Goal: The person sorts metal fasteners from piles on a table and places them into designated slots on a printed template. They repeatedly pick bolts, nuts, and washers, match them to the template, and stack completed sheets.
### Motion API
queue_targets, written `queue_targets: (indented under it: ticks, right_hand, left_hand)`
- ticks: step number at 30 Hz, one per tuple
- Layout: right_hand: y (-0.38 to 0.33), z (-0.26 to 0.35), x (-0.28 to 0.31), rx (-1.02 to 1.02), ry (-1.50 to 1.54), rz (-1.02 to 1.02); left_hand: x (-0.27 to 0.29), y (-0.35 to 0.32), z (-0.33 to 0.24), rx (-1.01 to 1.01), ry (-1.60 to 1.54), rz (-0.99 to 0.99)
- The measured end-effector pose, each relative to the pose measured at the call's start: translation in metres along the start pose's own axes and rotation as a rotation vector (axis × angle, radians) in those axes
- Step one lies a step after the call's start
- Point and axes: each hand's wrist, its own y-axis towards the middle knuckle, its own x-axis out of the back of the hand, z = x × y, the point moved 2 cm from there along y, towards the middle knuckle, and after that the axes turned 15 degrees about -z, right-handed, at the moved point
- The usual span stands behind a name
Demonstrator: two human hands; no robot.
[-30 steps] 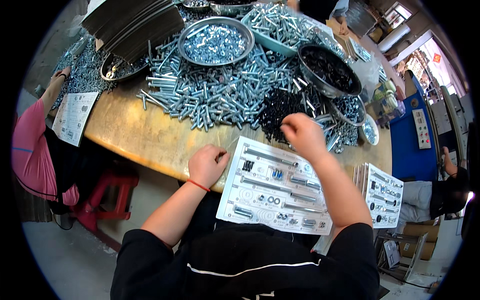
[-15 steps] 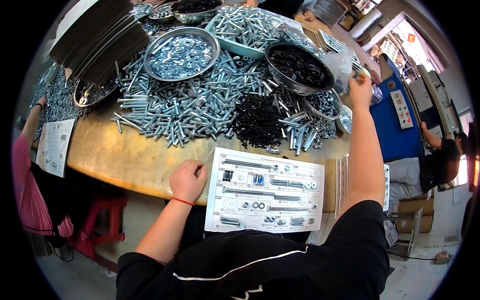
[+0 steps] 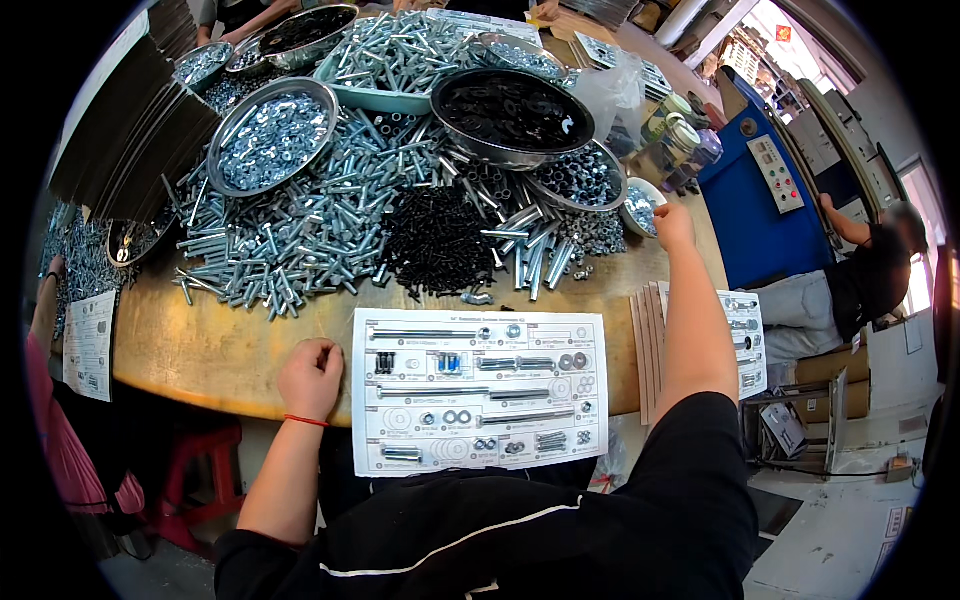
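My left hand [image 3: 312, 380] is curled into a fist at the table's front edge, beside the printed parts sheet [image 3: 480, 390]. Whatever it may hold is hidden inside the fingers. Out to the right, my right hand [image 3: 676, 227] is at the edge of a small white bowl [image 3: 632, 226] of shiny small metal pieces. Its fingers are drawn together, and I cannot make out anything between them. Left of that bowl is a steel bowl of nuts [image 3: 580, 178], with loose nuts [image 3: 597, 236] in front. A black pile of small screws [image 3: 435, 240] lies beyond the sheet.
Loose bolts [image 3: 285, 240] heap across the table, around a bowl of washers [image 3: 275, 140] and a bowl of black parts [image 3: 515, 108]. Jars [image 3: 680, 140] stand at the far right. Stacked cardboard [image 3: 130, 130] rises at the left. Co-workers sit left and stand right.
My right hand has come down and nearer, from beside the clear plastic bag to the small white bowl. The whole view has shifted; my left hand stays a fist beside the sheet.
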Motion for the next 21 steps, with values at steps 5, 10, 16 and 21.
queue_targets:
  ticks: [5, 10, 16, 21]
  right_hand:
    - [0.014, -0.015, -0.032, -0.113, -0.001, -0.016]
    - [0.014, 0.001, -0.039, -0.06, 0.005, -0.037]
    - [0.024, -0.006, -0.034, -0.003, 0.055, 0.096]
    - [0.023, -0.003, -0.038, -0.001, 0.053, 0.069]
  left_hand:
    - [-0.007, -0.002, 0.006, 0.036, -0.024, 0.004]
    - [-0.003, -0.003, 0.006, 0.013, 0.016, -0.023]
    - [-0.006, -0.002, 0.005, -0.013, 0.073, -0.012]
    - [-0.006, -0.002, 0.003, -0.006, 0.08, -0.024]
